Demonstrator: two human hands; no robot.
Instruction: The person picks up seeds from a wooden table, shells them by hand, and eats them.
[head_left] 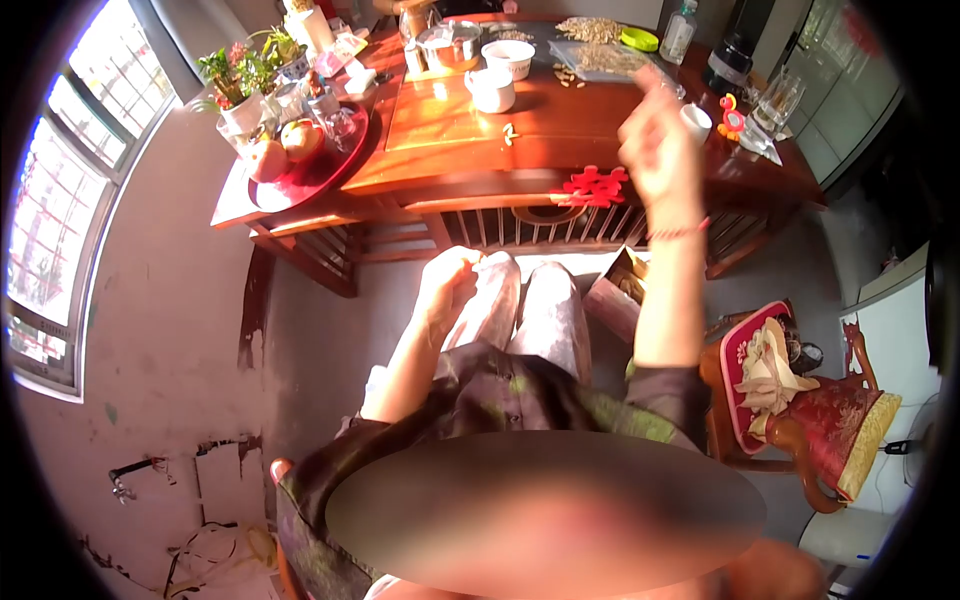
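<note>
My right hand (657,140) is stretched out over the right part of the wooden table (430,150). Motion smears its fingers, so whether they hold anything is unclear. Just beyond it lies a clear plastic bag (605,62) with small tan pieces that look like unshelled peanuts. A few loose tan pieces (568,76) are beside the bag, and a heap of them (588,30) is behind it. My left hand (447,283) rests by my knee with its fingers curled closed; what is inside is hidden. More tan bits (510,134) lie near a white cup (491,91).
A white tub (508,58) and a steel pot (448,46) stand at the back. On the left, a red tray (345,165) carries fruit. A white mug (696,122) sits right of my hand. Beneath the table is a box (615,300); a chair (712,400) stands right.
</note>
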